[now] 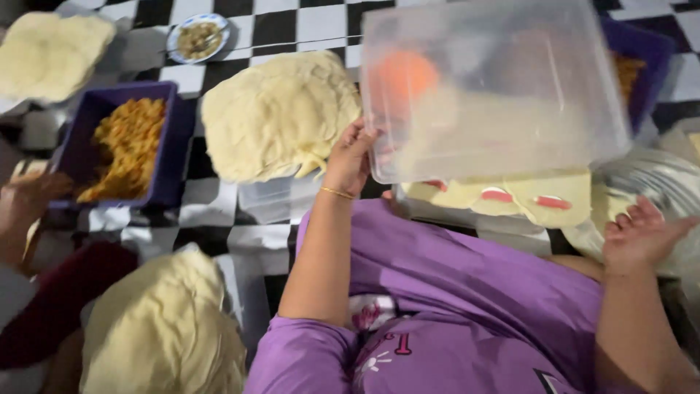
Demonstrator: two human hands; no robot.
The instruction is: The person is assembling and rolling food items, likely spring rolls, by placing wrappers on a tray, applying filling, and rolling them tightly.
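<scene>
My left hand (pixel 350 157) grips the left edge of a clear plastic tub (pixel 496 87), which is held tilted above the floor. An orange shape (pixel 405 73) shows blurred through its wall. Below the tub lie pale flat wrappers with red strips (pixel 539 198) on them. My right hand (pixel 642 233) hangs at the right with fingers spread and nothing in it, next to crinkled clear plastic (pixel 656 182). A purple garment (pixel 467 292) covers my lap.
Piles of pale dough sheets lie at centre (pixel 277 117), top left (pixel 51 51) and bottom left (pixel 160 328). A purple tub of orange-yellow filling (pixel 127 142) stands left, another purple tub (pixel 645 51) right. Another person's hand (pixel 29 201) is at the left edge. A small plate (pixel 197 36) sits on the checkered floor.
</scene>
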